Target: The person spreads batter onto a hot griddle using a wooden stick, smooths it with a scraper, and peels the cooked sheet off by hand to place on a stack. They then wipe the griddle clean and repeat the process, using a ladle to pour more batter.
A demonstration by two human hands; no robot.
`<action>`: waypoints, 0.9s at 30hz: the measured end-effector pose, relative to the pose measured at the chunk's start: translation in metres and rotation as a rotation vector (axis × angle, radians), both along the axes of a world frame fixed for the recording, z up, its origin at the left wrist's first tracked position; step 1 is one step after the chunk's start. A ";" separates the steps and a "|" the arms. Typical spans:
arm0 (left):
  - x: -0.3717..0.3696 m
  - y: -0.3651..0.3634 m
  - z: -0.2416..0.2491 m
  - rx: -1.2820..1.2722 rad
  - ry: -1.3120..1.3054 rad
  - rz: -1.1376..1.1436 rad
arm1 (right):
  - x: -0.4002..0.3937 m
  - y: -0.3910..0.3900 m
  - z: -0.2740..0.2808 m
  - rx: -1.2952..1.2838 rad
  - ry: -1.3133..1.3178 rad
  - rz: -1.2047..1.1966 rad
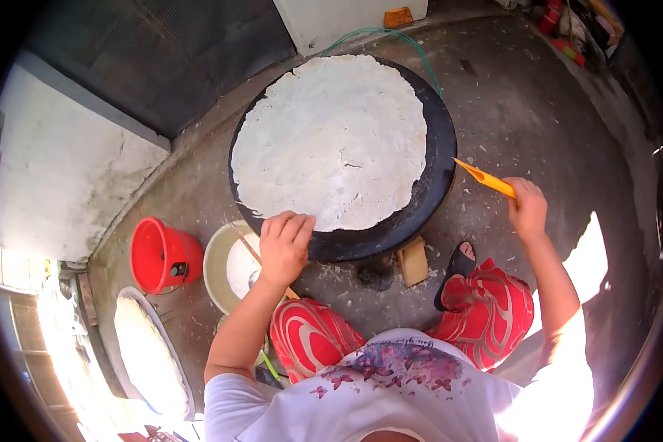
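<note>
A large, thin, pale flatbread (pixel 331 140) covers most of a round black griddle (pixel 438 147), with small cracks near its middle and lower part. My left hand (pixel 286 247) is at the flatbread's near left edge, fingers bent and closed over the rim of the sheet; the fingertips are partly hidden. Away from the griddle's right side, my right hand (pixel 528 210) grips an orange-yellow scraper (pixel 486 179), a hollow tube cut to a point. Its tip points at the griddle's edge without lying on the flatbread.
Left of the griddle stands a pale tub (pixel 217 269) holding white batter and a wooden stick (pixel 244 243). Beyond it are a red bucket (pixel 188 254) and a round tray (pixel 173 353) of pale sheets. A wooden block (pixel 412 263) sits below the griddle; a green hose (pixel 420 51) curves behind.
</note>
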State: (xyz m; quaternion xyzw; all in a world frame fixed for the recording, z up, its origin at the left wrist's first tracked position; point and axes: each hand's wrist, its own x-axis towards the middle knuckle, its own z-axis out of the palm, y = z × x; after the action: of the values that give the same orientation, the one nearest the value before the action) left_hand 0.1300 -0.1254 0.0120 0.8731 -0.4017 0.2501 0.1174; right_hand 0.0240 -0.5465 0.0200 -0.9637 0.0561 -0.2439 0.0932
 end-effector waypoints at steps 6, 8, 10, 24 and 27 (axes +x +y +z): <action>0.011 0.017 -0.034 -0.108 0.396 0.252 | -0.027 0.002 0.003 0.479 0.029 -0.112; 0.047 0.040 -0.068 -0.348 0.424 0.545 | -0.032 0.014 0.013 0.635 0.035 -0.058; 0.081 0.055 -0.069 -0.587 0.709 0.881 | -0.038 0.033 0.029 0.823 0.064 -0.039; 0.078 0.042 -0.013 -1.284 1.053 0.505 | -0.060 0.080 0.036 0.867 0.052 0.111; 0.054 0.049 -0.009 -1.490 1.131 0.446 | -0.060 0.074 0.036 1.043 0.164 0.076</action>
State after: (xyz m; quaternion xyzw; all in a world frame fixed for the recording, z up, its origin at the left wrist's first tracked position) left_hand 0.1841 -0.0768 0.0034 0.6222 0.1517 -0.0005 0.7680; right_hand -0.0357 -0.4724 0.0557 -0.8067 0.1419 -0.1037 0.5642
